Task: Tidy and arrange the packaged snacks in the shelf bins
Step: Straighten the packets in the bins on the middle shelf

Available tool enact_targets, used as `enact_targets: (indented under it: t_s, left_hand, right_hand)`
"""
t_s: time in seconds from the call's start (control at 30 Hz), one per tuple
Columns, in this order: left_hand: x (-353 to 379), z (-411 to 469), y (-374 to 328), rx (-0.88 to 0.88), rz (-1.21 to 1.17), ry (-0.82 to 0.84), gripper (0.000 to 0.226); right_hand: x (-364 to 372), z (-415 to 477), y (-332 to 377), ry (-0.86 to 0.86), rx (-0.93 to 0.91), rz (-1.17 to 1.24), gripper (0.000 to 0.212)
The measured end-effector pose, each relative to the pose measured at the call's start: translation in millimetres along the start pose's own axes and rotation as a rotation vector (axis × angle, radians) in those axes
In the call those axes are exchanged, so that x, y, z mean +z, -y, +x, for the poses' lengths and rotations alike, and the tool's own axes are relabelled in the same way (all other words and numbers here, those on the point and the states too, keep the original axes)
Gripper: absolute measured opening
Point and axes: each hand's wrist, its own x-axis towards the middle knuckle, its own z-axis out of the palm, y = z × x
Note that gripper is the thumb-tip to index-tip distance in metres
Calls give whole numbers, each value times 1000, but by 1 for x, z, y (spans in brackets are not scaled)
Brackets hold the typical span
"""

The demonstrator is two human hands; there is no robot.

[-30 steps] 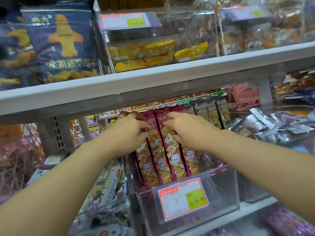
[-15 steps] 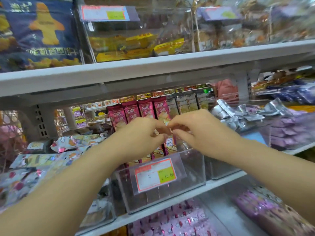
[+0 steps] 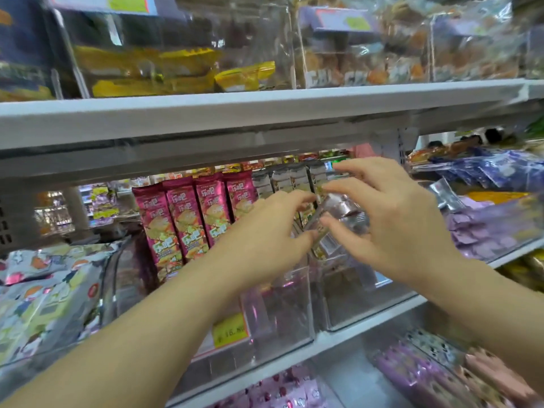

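Observation:
Several pink snack packs (image 3: 191, 216) stand upright in a row inside a clear bin (image 3: 279, 313) with a yellow price tag (image 3: 231, 331). Right of them a row of silver-brown packs (image 3: 282, 179) stands in the neighbouring clear bin (image 3: 362, 307). One silver-brown pack (image 3: 341, 212) is tilted above that bin. My left hand (image 3: 265, 234) pinches its left edge between fingers and thumb. My right hand (image 3: 394, 219) curls around its right side. The pack's lower end is hidden behind my fingers.
A white shelf board (image 3: 265, 113) hangs low just above my hands, carrying bins of yellow packs (image 3: 182, 69). Grey cartoon-print bags (image 3: 44, 290) fill the left, purple packs (image 3: 485, 231) the right. Pink packets (image 3: 279, 390) lie on the shelf below.
Both hands left the pink packs and moved right to the silver-brown row, where they now hold one pack. The view has swung right and closer.

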Motion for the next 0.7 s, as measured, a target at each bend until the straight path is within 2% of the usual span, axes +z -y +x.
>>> enact_targets:
  t_s: [0.1,0.2,0.4,0.53,0.7]
  left_hand:
    - [1,5,2,6,-15,-26,54]
    - [4,5,-2,0,-81,-10,51]
    - [7,4,-11,-22,-29,-7,54]
    - [13,4,-18,-60,-25,-9,61]
    - [19,-1,-26,-111,-14,17,74]
  right_hand:
    - [2,-3,-4,121,36,-2,50]
    - [0,-4,-9,212,17,26,55]
    - [-11,7,-26,415,-86,152,68]
    - [-17,9,-32,505,-82,249,75]
    - [-22,6,-34,517,-95,271,89]
